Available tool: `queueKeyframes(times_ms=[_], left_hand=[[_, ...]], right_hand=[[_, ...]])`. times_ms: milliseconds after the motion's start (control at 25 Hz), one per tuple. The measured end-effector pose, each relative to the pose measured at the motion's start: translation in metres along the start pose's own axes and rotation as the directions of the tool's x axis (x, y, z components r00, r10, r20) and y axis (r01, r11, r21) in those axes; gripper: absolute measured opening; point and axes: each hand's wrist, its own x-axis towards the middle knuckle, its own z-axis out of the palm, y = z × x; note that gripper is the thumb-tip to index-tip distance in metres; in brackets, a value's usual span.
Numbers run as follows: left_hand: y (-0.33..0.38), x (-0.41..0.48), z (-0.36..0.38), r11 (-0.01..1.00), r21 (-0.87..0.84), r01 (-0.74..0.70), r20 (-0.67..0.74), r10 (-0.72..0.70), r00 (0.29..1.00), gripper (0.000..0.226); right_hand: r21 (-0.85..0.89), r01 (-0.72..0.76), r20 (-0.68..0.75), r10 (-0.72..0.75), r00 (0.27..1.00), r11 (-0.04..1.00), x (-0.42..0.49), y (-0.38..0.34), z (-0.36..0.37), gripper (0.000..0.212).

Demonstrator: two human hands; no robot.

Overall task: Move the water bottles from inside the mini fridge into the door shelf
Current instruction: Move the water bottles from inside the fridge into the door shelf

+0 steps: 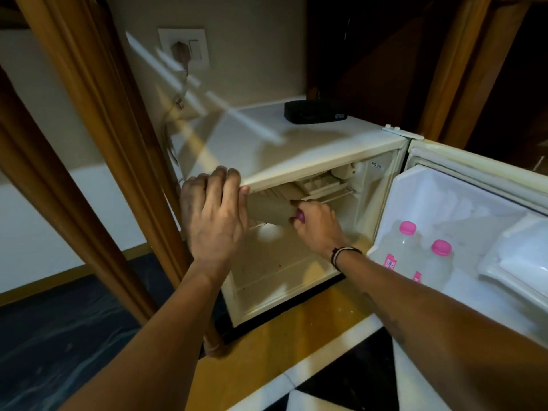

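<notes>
Presently, my right hand reaches into the mini fridge, its grip closed around the pink cap end of a water bottle that sits in the upper part of the cabinet; the bottle's body is hidden behind my left hand and the shadowed interior, so I cannot tell whether it stands or lies. My left hand rests on the front edge of the fridge top, fingers curled over the lip, bracing and holding nothing else. 2 bottles already stand side by side in the door shelf of the open door (both upright, pink caps on, clear bodies that look full).

Handling, as I judge it: a full plastic bottle is fairly heavy for its size, the wall thin and yielding under squeeze, and likely slick with chill. A hold at the cap alone risks a swing or slip; the neck or upper body would be the surer place.

Writing: each shelf bottle carries a pink label, its print too small to read. A small sticker on the inner wall near the thermostat bears dark characters that I cannot make out with confidence. A dark box sits on the fridge top.
</notes>
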Motion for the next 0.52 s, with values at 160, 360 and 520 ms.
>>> queueKeyframes(times_ms=[160,360,520], left_hand=[[0.005,-0.002,-0.008,0.996,-0.076,0.057,0.094,-0.049,0.994,0.046],[0.02,0.002,-0.021,0.994,-0.003,0.108,0.188,-0.106,0.976,0.052],[0.023,0.003,-0.024,0.998,0.024,0.063,0.159,-0.066,0.985,0.033]], right_hand=[[0.066,0.016,-0.079,-0.01,0.997,0.998,-0.025,0.011,-0.078,0.033],[-0.11,-0.073,-0.113,0.06,0.992,0.991,-0.038,-0.006,-0.16,0.026],[-0.304,-0.188,-0.008,0.195,0.981,0.934,-0.06,0.003,-0.198,0.039]])
